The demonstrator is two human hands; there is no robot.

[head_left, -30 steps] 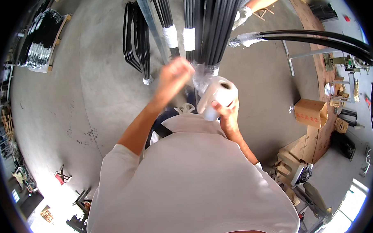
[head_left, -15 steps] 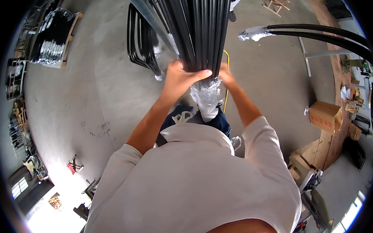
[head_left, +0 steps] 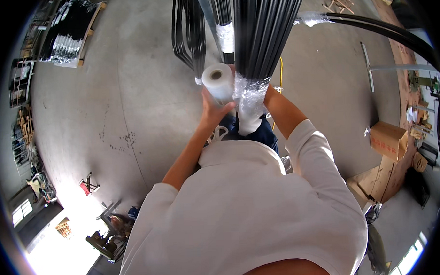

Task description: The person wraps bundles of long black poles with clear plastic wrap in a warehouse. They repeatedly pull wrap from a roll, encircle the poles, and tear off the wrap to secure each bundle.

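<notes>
A bundle of black tubes (head_left: 267, 34) stands in front of me, its near end wrapped in clear stretch film (head_left: 252, 95). Left of that wrapped end, my left hand (head_left: 213, 108) is closed around the lower part of a roll of stretch film (head_left: 220, 84), whose cardboard core faces up. My right hand (head_left: 269, 94) reaches behind the bundle from the right. Most of its fingers are hidden there; a bit of skin shows between the roll and the tubes, but I cannot tell whose hand it is.
Beyond the roll hang bent black tubes (head_left: 190, 36) and another film-wrapped bundle (head_left: 225, 38). Wrapped curved tubes (head_left: 371, 23) extend to the right. A yellow hose (head_left: 280, 72) lies behind the bundle. A cardboard box (head_left: 388, 140) sits at right, a loaded pallet (head_left: 66, 43) far left.
Both hands gripped the bundle's wrapped end before. Now the film roll has come into view in my left hand, and my right hand is further behind the tubes. The view has shifted slightly.
</notes>
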